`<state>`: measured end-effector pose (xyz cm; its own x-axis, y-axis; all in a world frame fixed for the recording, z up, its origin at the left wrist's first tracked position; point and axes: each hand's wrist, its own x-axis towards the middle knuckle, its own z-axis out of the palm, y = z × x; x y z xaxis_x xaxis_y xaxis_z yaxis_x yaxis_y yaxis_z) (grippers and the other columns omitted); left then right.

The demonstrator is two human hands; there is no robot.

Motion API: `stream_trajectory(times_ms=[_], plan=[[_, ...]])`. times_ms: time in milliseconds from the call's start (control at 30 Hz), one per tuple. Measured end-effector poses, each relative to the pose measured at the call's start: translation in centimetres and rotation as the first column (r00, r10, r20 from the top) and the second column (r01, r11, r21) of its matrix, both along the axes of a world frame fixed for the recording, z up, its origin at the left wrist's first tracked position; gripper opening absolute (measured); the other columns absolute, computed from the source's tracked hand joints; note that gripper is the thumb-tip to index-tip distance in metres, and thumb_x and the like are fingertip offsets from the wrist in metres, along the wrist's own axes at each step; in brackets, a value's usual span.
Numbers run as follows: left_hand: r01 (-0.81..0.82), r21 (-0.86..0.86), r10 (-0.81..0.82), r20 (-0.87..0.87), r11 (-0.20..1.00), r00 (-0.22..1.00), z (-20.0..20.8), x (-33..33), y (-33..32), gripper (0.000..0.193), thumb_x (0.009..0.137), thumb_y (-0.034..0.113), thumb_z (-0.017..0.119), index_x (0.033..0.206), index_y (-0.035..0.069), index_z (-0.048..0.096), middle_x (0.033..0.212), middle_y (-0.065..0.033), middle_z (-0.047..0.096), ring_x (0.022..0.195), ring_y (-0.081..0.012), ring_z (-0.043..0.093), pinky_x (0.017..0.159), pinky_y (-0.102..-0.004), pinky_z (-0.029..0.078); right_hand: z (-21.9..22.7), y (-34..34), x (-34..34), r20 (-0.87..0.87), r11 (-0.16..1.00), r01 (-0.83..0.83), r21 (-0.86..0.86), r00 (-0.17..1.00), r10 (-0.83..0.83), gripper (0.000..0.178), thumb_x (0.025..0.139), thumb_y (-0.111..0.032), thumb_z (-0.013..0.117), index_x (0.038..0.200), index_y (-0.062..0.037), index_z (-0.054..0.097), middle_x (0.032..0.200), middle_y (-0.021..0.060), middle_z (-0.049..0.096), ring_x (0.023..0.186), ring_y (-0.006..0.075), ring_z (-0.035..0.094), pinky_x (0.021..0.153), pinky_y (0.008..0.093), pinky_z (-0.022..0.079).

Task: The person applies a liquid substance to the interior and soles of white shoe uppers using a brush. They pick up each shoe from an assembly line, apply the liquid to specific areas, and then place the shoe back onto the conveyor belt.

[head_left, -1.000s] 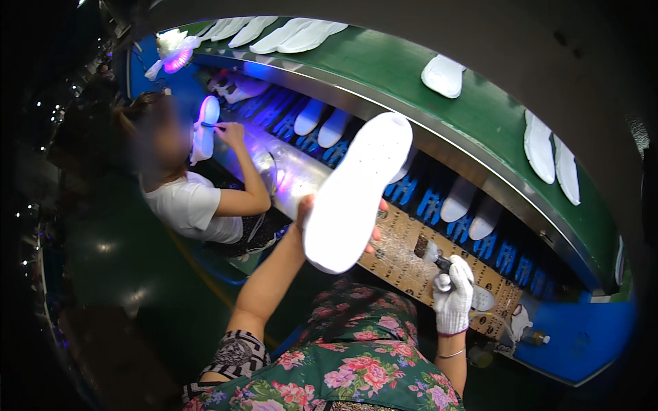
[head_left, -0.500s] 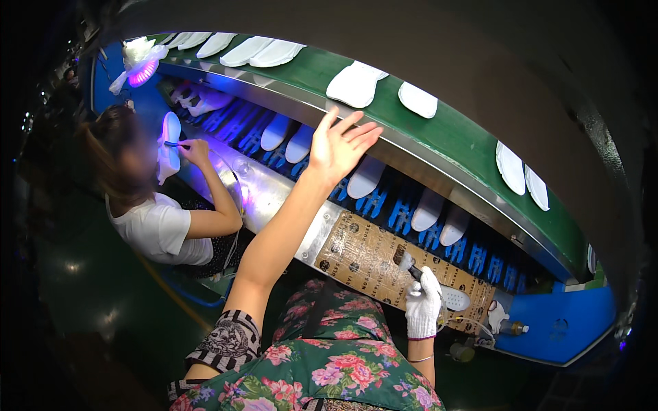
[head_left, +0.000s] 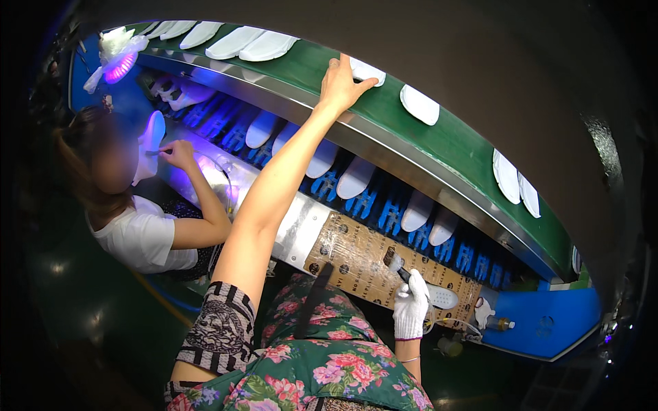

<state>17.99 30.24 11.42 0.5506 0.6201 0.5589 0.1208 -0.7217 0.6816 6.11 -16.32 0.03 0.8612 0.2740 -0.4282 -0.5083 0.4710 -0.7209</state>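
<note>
My bare left hand (head_left: 340,85) reaches over the green conveyor belt (head_left: 312,75), thumb spread from the fingers. A white shoe piece (head_left: 368,72) lies between its thumb and fingers, partly hidden; a firm grip on it does not show. In its white knit glove, my right hand (head_left: 411,309) closes around the dark handle of a brush (head_left: 395,262), bristles pointing away from me over a brown printed cardboard sheet (head_left: 353,253). Beside that hand, a pale sole with small dots (head_left: 442,296) rests on the cardboard.
More white shoe pieces (head_left: 420,104) lie along the belt. Below it, blue holders (head_left: 391,218) carry several pale soles (head_left: 356,178). At left a co-worker (head_left: 147,226) brushes a white sole under purple light. A small bottle (head_left: 500,323) stands at the right end.
My left hand has moved up and away from me, from above the metal edge onto the shoe piece on the belt. My right hand still holds the brush in about the same place.
</note>
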Motion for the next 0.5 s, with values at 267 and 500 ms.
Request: stream_trajectory(times_ms=[267,500], plan=[[-0.529,0.486,0.643,-0.094,0.696,0.76,1.2,-8.6,7.3,0.072,0.072,0.031,0.072,0.138,0.014,0.05,0.139,-0.0229,0.044,0.131,-0.0424,0.035,0.102,-0.0609,0.027,-1.3,-1.7,0.5,-0.023,0.999,0.044,-0.014,0.999,-0.044,0.025,0.092,-0.008,0.064,0.116,0.0022,0.061,0.094,0.0059,0.064,0.067,0.0098,0.058,0.055,0.0192,0.044],[-0.346,0.229,0.343,0.05,0.91,0.938,1.3,-17.5,7.9,0.024,0.076,0.013,0.074,0.095,0.006,0.062,0.106,-0.0135,0.058,0.092,-0.0301,0.061,0.077,-0.0393,0.051,-0.4,-0.4,0.2,-0.036,1.0,0.007,-0.015,0.999,-0.008,0.026,0.09,-0.005,0.066,0.115,0.004,0.064,0.093,0.0057,0.066,0.065,0.0102,0.058,0.053,0.0211,0.043]])
